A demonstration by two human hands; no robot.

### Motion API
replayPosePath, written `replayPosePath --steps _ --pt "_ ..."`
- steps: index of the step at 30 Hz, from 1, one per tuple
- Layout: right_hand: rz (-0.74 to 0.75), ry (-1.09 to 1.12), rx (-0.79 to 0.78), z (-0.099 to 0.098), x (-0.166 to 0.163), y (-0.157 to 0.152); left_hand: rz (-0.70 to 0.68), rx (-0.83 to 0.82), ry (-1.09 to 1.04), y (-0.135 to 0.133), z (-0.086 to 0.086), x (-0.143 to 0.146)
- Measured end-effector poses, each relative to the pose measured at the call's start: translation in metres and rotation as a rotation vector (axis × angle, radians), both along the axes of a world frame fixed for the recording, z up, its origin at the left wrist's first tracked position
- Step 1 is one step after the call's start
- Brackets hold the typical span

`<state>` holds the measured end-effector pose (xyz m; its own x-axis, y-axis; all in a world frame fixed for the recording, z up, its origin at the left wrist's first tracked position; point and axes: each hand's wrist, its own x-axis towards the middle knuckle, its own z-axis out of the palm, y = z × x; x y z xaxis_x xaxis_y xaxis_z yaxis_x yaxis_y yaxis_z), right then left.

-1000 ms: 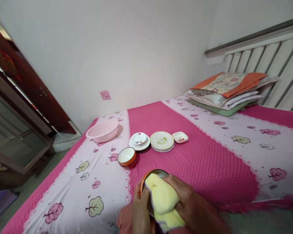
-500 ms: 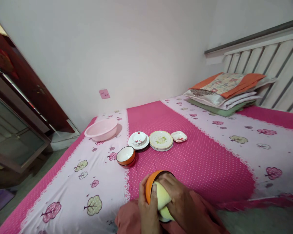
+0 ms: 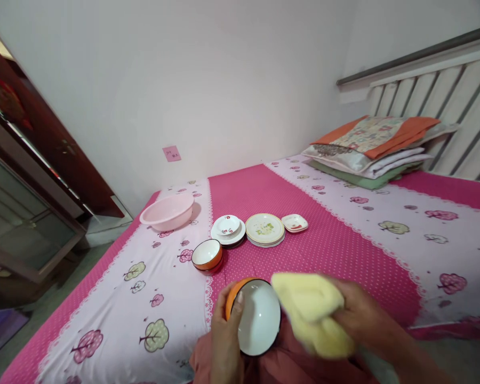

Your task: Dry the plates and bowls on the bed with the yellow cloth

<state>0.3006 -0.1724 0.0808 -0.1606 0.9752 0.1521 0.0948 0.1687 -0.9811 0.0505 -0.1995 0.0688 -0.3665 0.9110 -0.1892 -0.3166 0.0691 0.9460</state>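
Observation:
My left hand [image 3: 225, 341] grips the rim of an orange bowl [image 3: 257, 317] with a white inside, tilted toward me above my lap. My right hand [image 3: 358, 314] is closed on a yellow cloth [image 3: 312, 309], held just to the right of the bowl and clear of its inside. Both are over the near edge of the pink bed [image 3: 336, 250].
On the bed behind stand a second orange bowl [image 3: 207, 255], a stack of small white plates [image 3: 228, 230], a stack of larger plates [image 3: 265, 230], a square dish [image 3: 295, 223] and a pink basin [image 3: 167, 211]. Folded bedding [image 3: 372, 149] lies at the headboard. A cabinet [image 3: 28, 176] stands at left.
The yellow cloth was pressed inside the bowl under my right hand; now my right hand has drawn it out to the right, leaving the white inside bare.

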Motion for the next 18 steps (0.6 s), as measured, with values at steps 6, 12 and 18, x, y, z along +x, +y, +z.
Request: replayPosePath --steps 6,12,18 --pt "-0.213 -0.044 0.179 0.012 -0.009 0.002 -0.001 -0.011 0.177 0.002 -0.008 0.004" --pt "0.145 -0.366 0.410 -0.009 -0.045 -0.014 -0.061 0.088 0.394 -0.008 -0.006 0.012" --pt "0.114 -0.213 0.345 -0.017 -0.058 0.000 -0.109 0.156 0.497 -0.012 -0.005 0.013"
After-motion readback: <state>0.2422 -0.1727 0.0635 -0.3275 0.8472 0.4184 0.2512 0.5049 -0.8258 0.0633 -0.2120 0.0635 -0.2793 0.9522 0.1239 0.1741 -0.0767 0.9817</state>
